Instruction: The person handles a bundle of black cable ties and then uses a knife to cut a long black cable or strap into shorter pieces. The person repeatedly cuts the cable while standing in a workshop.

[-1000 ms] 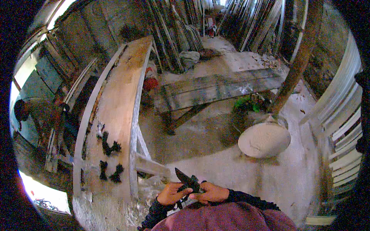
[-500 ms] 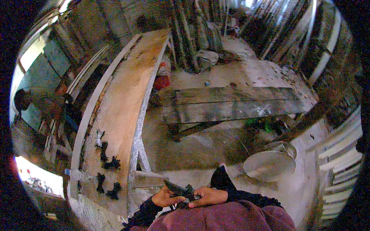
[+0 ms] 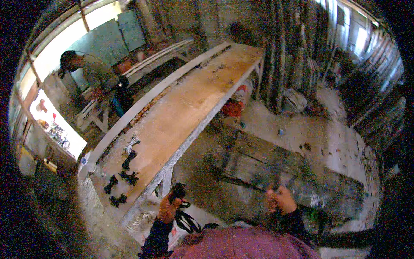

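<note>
My left hand (image 3: 167, 209), by the near edge of the long wooden table (image 3: 185, 114), is closed around a black bundle of cord or strap (image 3: 177, 192). Black loops (image 3: 186, 222) hang beneath that hand. My right hand (image 3: 281, 200) is raised well apart to the right, above a low dark bench; its fingers are curled, and blur hides what they hold. Several small tied bundles lie at the table's near left end: a white one (image 3: 132, 144) and black ones (image 3: 128, 160) of similar shape.
A clear plastic bottle (image 3: 93, 167) lies at the table's left edge. The low plank bench (image 3: 302, 172) stands to the right. A red and white sack (image 3: 235, 105) is under the table. Another person (image 3: 92, 73) works at the far left. Poles (image 3: 280, 52) lean at the back.
My hands were together in front of me and are now apart, the right one out to the right, the left one with the black bundle. The view has swung left.
</note>
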Available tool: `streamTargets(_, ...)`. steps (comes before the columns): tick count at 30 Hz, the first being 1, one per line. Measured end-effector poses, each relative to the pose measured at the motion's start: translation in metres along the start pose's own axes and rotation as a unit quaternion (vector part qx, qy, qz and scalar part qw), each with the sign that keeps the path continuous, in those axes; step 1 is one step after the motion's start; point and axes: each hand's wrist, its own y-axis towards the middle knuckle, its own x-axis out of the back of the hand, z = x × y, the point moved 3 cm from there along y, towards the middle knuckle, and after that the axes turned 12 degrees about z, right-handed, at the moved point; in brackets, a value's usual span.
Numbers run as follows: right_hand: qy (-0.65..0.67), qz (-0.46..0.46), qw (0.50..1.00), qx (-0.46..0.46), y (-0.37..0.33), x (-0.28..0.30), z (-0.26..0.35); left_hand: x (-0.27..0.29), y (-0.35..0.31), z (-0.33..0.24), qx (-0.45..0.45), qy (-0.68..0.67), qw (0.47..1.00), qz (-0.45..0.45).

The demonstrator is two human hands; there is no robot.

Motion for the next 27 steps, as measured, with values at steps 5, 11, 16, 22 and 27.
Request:
streamTargets(5,-0.294,0.29,0.91,-0.03,0.044,-0.061,0.015,-0.063,0.022,-0.03,0.02,-0.107,0.992,-0.067)
streamTargets(11,-0.414,0.452,0.789,-0.03,0.092,-0.094,0.018,-0.057,0.044,-0.041,0.041,-0.154,0.982,-0.105)
streamTargets(16,-0.322,0.471,0.821,-0.005,0.145,-0.12,0.033,-0.025,0.08,-0.042,0.116,-0.134,0.982,-0.06)
streamTargets(22,-0.364,0.46,0.807,0.066,0.247,-0.17,0.074,0.049,0.15,-0.023,0.094,-0.078,0.992,-0.041)
streamTargets(27,-0.367,0.458,0.808,0.045,0.319,-0.226,0.102,0.105,0.189,-0.014,0.146,-0.11,0.983,0.013)
